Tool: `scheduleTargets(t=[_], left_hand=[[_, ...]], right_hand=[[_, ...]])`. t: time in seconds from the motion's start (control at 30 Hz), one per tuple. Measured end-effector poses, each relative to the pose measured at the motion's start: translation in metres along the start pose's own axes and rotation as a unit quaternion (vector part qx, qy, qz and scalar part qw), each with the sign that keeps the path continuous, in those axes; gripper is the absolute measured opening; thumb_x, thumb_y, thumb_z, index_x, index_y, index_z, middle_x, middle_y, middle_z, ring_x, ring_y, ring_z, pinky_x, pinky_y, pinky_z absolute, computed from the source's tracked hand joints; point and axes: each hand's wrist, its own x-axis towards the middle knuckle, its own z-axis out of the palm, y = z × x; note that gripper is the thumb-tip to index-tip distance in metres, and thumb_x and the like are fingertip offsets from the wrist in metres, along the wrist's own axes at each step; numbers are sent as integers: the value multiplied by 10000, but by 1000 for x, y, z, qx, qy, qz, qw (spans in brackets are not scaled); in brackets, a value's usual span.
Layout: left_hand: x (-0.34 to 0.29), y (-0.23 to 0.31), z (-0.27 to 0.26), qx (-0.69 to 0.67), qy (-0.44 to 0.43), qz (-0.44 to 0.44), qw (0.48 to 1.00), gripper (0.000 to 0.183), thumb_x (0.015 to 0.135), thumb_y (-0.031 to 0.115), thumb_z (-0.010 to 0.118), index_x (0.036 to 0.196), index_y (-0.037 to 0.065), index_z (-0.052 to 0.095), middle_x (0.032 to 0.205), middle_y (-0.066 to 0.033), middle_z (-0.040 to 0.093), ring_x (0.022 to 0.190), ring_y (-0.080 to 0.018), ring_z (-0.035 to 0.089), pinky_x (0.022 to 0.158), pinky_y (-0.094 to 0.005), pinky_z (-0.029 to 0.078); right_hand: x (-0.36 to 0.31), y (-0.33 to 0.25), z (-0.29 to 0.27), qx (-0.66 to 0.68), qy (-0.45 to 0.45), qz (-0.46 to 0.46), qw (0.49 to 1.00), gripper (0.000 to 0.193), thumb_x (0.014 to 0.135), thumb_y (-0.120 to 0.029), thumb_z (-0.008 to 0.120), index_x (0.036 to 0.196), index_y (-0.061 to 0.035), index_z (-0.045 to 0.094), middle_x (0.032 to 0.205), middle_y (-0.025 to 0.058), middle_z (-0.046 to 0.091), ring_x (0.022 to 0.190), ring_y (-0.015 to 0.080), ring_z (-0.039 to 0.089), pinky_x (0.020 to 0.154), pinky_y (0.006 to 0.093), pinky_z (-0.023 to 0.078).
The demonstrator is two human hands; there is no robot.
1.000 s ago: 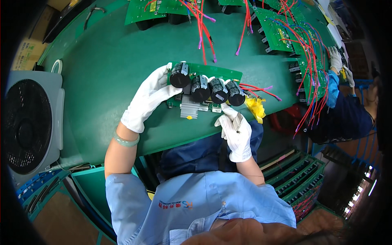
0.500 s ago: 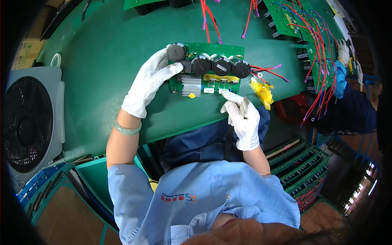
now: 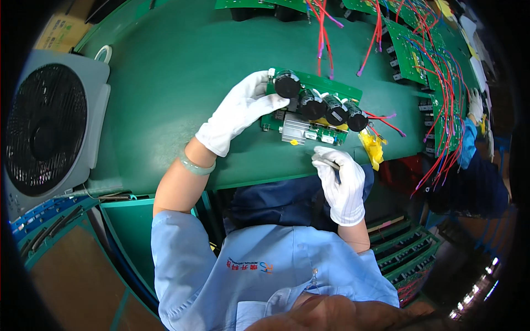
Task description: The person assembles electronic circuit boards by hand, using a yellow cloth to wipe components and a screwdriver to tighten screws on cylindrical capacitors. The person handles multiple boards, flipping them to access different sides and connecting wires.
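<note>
My left hand point(image 3: 243, 113), in a white glove, is closed on the left end of a green circuit board point(image 3: 320, 83), thumb on top beside a component. The board slants down to the right. On it stand several black round capacitors point(image 3: 311, 103), a silver finned heat sink point(image 3: 295, 129) and small white parts along the near edge. My right hand point(image 3: 343, 185), also gloved, is closed just below that edge, a little apart from it. Between its thumb and fingers sits a slim grey metal tool point(image 3: 330, 164), which looks like tweezers; most of it is hidden.
Yellow wrapping point(image 3: 373, 149) and red wires point(image 3: 389, 124) lie by the board's right end. More circuit boards point(image 3: 408, 55) with red and blue wires fill the far right. A grey fan point(image 3: 49, 127) stands left. A co-worker's gloved hand point(image 3: 475, 105) is at the right.
The board has tilted, its right end now lower and nearer me. My right hand has drawn back from the board's near edge and turned. The whole view has shifted somewhat.
</note>
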Motion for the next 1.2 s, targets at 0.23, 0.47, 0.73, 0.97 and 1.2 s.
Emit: scheduleTargets(t=[0.23,0.47,0.73,0.97,1.2], left_hand=[[-1,-7,-5,-1,-25,20,999,622,920,88,715,1428,-57,387,1307,-137,568,1202,-181,558,1039,-332,477],[1,-9,-4,-46,-50,30,997,547,923,62,701,1392,-35,436,1279,-118,587,1189,-173,569,1034,-332,485],[5,-18,-2,-25,-33,77,996,477,915,54,711,1326,-40,489,1155,-92,659,1043,-132,627,936,-309,517],[7,-23,-4,-25,-39,90,995,483,916,68,717,1330,-36,490,1163,-93,658,1047,-136,623,930,-311,513],[2,-18,-6,-18,-40,55,997,557,910,105,740,1368,-34,457,1261,-112,603,1168,-174,579,1014,-333,492]], right_hand=[[22,-16,-19,-208,-49,-88,973,262,825,-89,750,1085,-90,717,886,87,709,706,250,660,621,351,509],[31,-22,-22,-258,-64,-141,954,272,807,-103,770,1075,-110,726,842,74,687,683,239,650,612,350,512],[39,-25,-9,-289,-58,-132,946,234,820,-250,798,966,-90,709,723,48,642,593,220,619,544,340,483],[47,-26,-6,-322,-92,-90,938,268,781,-284,838,713,-82,676,623,64,605,507,250,575,485,350,447],[42,-18,5,-277,-51,-196,939,472,766,-328,848,564,-136,468,508,33,438,424,227,463,428,362,355]])
